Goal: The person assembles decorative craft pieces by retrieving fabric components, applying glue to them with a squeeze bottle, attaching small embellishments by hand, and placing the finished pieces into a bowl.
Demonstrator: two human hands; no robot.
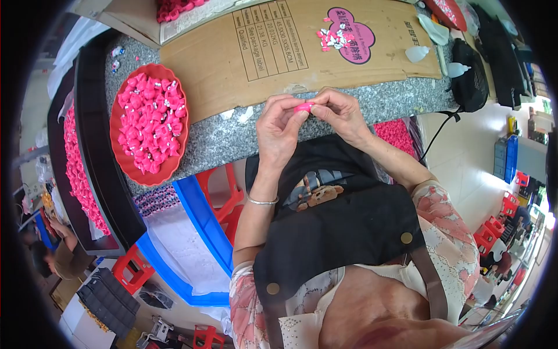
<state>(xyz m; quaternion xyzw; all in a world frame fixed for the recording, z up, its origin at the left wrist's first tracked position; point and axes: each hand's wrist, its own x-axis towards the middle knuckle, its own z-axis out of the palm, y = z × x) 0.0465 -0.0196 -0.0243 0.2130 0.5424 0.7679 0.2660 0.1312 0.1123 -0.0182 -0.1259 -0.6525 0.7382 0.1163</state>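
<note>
My left hand (280, 129) and my right hand (340, 116) meet over the near edge of the cardboard, fingertips almost touching. Between the thumbs and fingers of both hands is a small bright pink piece (303, 107), partly covered by the fingertips; its exact kind is too small to tell. Left of my hands, a red scalloped bowl (120, 154) holds many pink pieces (150, 119) with white and dark marks. Beyond my right hand, a pile of small pink and white bits (334, 38) lies on the cardboard.
Flattened cardboard (215, 75) covers much of the grey speckled table (212, 142). White squeeze bottles (417, 54) and a black bag (469, 81) stand at the right. A black tray (104, 145) of pink pieces is at the left, above a blue-framed bin (203, 227).
</note>
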